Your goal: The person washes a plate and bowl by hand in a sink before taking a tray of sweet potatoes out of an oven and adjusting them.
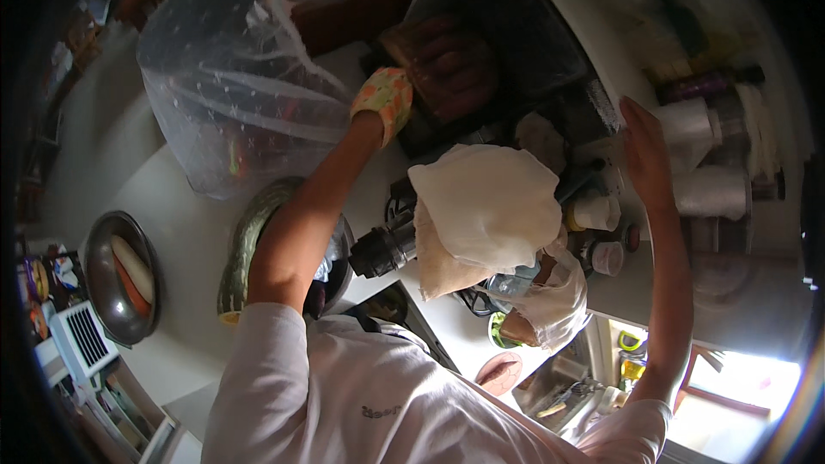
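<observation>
My left hand wears a cream glove with an orange pattern. It grips the near edge of a tray inside a dark recess. Several reddish-purple lumps, which look like sweet potatoes, lie on the tray in deep shadow. The gloved fingertips are hidden behind the tray's edge. My bare right hand is raised against the pale edge of a cabinet panel; its thumb and grip are not clear. Between my arms, a white cloth drapes over an appliance with a black end.
A white mesh food cover stands at left. A metal bowl holds a carrot and a pale root vegetable. A green squash lies beside my left forearm. Plastic rolls line a shelf at right. The sink is lower right.
</observation>
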`<state>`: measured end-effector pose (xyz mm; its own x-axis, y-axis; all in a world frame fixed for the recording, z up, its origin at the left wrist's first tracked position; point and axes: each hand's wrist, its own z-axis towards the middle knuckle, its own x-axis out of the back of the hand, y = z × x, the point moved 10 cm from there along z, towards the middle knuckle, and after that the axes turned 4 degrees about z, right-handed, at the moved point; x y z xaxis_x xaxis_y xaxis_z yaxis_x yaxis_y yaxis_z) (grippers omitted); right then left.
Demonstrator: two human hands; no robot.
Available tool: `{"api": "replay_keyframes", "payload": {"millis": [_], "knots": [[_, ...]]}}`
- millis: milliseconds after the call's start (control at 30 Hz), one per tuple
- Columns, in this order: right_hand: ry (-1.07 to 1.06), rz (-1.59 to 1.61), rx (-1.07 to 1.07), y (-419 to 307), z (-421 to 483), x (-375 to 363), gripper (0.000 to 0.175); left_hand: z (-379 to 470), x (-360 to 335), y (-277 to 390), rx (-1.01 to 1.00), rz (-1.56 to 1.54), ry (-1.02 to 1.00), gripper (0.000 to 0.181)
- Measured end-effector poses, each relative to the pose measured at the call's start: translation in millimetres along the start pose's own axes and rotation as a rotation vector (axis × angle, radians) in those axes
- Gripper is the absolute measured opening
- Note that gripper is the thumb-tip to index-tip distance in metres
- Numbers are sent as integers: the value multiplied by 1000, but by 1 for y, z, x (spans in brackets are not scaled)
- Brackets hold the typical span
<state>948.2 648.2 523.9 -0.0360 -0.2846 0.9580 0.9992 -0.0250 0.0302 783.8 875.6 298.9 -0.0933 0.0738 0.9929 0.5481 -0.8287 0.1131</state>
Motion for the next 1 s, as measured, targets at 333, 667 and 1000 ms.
{"api": "replay_keyframes", "payload": {"millis": [333,667,1000], "knots": [[-76,-137,-6,4,6,-14,42,29,-35,-5,52,-303,-62,18],[-107,-165,-81,2,9,-14,43,59,-37,10,-14,-326,-108,20],[-130,-178,-94,8,9,-18,40,83,-56,18,9,-389,-286,34]]}}
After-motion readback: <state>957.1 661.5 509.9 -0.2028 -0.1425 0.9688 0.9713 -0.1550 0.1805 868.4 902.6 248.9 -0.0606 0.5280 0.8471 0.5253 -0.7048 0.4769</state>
